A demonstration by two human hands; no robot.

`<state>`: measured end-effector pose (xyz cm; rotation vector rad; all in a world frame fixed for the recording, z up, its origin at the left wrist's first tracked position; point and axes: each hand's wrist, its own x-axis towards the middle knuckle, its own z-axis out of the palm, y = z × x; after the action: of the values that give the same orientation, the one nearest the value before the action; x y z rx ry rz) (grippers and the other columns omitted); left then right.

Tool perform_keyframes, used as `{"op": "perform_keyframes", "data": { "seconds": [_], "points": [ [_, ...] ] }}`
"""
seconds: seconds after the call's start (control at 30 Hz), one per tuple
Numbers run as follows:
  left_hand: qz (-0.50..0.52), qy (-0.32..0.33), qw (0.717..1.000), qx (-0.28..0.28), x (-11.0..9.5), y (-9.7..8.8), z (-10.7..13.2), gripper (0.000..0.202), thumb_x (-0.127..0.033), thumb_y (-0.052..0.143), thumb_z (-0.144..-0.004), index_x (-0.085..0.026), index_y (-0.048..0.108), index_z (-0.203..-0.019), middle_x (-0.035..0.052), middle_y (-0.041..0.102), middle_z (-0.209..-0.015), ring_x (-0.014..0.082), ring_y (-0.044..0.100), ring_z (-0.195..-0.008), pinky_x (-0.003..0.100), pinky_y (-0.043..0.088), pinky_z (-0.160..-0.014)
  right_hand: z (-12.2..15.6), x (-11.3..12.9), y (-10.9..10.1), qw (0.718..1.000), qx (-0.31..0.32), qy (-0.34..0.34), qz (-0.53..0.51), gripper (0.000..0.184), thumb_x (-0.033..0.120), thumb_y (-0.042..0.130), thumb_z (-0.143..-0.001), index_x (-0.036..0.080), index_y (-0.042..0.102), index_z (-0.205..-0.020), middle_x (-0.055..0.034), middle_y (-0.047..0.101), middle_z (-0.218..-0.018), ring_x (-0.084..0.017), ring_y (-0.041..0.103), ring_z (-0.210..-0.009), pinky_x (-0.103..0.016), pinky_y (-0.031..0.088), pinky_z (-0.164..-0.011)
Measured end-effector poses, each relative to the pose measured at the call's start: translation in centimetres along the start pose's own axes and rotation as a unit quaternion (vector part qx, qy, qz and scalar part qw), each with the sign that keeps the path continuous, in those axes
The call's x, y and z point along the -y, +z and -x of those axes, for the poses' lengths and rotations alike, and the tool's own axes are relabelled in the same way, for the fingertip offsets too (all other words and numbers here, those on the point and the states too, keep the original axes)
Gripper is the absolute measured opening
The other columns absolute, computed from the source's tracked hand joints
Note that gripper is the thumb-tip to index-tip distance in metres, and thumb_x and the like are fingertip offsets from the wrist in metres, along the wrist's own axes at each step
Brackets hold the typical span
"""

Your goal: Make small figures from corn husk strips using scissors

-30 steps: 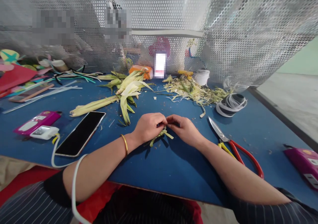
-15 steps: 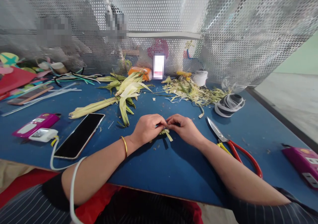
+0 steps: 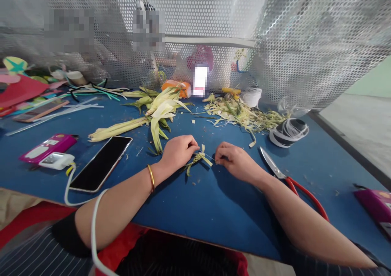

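A small braided piece of corn husk (image 3: 198, 157), pale green with loose ends sticking out, lies between my hands just above the blue table. A thin white thread (image 3: 209, 157) stretches across it from one hand to the other. My left hand (image 3: 180, 151), with a gold bangle at the wrist, is closed in a pinch on the thread at the braid's upper edge. To the right, my right hand (image 3: 233, 160) is closed with its fingertips on the thread's other end, apart from the braid.
Corn husks (image 3: 161, 111) and a heap of husk scraps (image 3: 235, 111) lie toward the mesh screen (image 3: 207, 19). Red-handled scissors (image 3: 288, 180) and a thread spool (image 3: 288, 133) are at right. A phone (image 3: 102, 164) and a corded white device (image 3: 57, 160) are at left.
My hands, together over the braid before, have come apart. The right hand has moved right, drawing the thread out straight, and more of the braid shows. The view has shifted slightly.
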<state>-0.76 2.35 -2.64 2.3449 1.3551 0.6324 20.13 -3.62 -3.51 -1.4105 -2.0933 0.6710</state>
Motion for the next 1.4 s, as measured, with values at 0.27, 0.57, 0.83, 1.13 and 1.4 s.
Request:
{"op": "perform_keyframes", "data": {
  "seconds": [0.27,0.57,0.83,1.13,1.4],
  "points": [
    [0.0,0.008,1.0,0.027,-0.1,0.7,0.3,0.011,-0.025,0.059,-0.083,-0.022,0.067,-0.076,0.0011,0.071,-0.08,0.0183,0.062,-0.077,0.027,0.035,-0.062,-0.2,1.3,0.5,0.975,-0.001,-0.014,-0.221,0.015,0.024,0.058,-0.084,0.019,0.06,-0.07,-0.0074,0.068,-0.102,-0.02,0.062,-0.096,-0.034,0.044,-0.082],
    [0.189,-0.022,0.981,0.037,-0.5,0.8,0.2,0.017,-0.031,0.068,-0.076,-0.017,0.064,-0.067,0.0001,0.064,-0.064,0.0108,0.052,-0.057,0.022,0.035,-0.053,-0.4,1.1,1.2,0.938,0.031,0.067,-0.339,0.029,0.046,0.063,-0.082,0.02,0.054,-0.073,-0.0002,0.062,-0.074,-0.013,0.058,-0.066,-0.028,0.046,-0.065],
    [0.456,-0.142,0.864,0.157,-1.1,0.7,0.4,0.022,-0.032,0.067,-0.081,-0.017,0.053,-0.073,-0.0059,0.052,-0.044,0.0047,0.04,-0.035,0.017,0.028,-0.037,-0.4,1.0,1.1,0.943,0.003,0.062,-0.328,0.028,0.045,0.063,-0.082,0.021,0.054,-0.073,0.0007,0.061,-0.071,-0.015,0.059,-0.07,-0.03,0.048,-0.071],
    [0.476,-0.127,0.853,0.173,-1.5,0.8,0.7,0.02,-0.032,0.061,-0.086,-0.018,0.051,-0.076,-0.0057,0.054,-0.047,0.0056,0.045,-0.037,0.017,0.032,-0.039,-0.4,1.1,1.1,0.943,0.0,0.069,-0.326,0.031,0.05,0.063,-0.081,0.021,0.054,-0.073,0.0002,0.061,-0.073,-0.016,0.059,-0.072,-0.031,0.049,-0.072],
    [0.274,-0.014,0.958,0.084,-0.9,1.0,0.5,0.02,-0.029,0.063,-0.081,-0.017,0.055,-0.067,-0.0047,0.054,-0.056,0.0085,0.045,-0.053,0.02,0.031,-0.05,-0.2,1.4,1.4,0.968,-0.007,0.044,-0.248,0.022,0.034,0.055,-0.087,0.022,0.05,-0.07,0.002,0.057,-0.069,-0.014,0.056,-0.07,-0.028,0.045,-0.07]
  ]
}}
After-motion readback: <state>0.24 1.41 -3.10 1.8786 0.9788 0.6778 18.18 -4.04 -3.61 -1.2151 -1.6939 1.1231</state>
